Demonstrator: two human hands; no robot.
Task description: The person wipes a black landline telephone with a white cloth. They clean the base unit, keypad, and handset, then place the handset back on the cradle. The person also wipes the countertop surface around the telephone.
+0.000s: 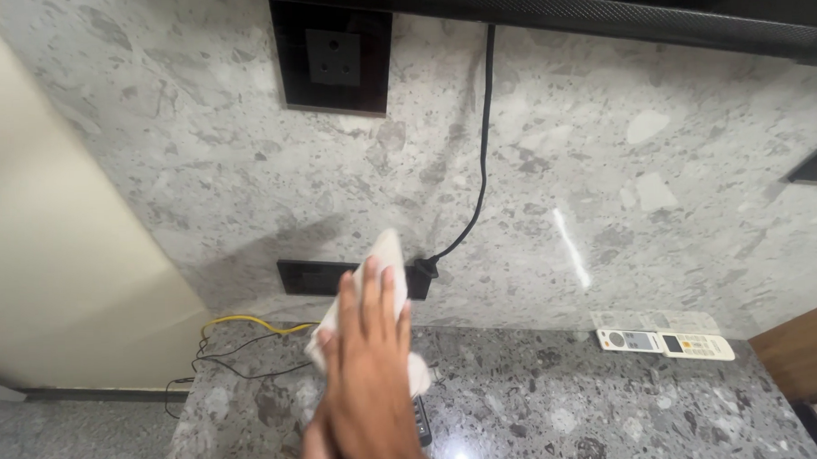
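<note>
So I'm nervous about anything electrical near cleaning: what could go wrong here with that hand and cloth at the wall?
1. The hand presses a white cloth against the black socket strip; if the cloth is damp, moisture might reach the outlets.
2. The black plug sits right beside the cloth, so a sideways wipe could loosen it or tug the black cable.
3. Yellow and black wires lie loose on the counter and could snag.

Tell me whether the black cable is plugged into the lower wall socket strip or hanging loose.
Plugged in: the black cable runs down the wall and its plug sits in the socket strip, beside the white cloth.
</note>
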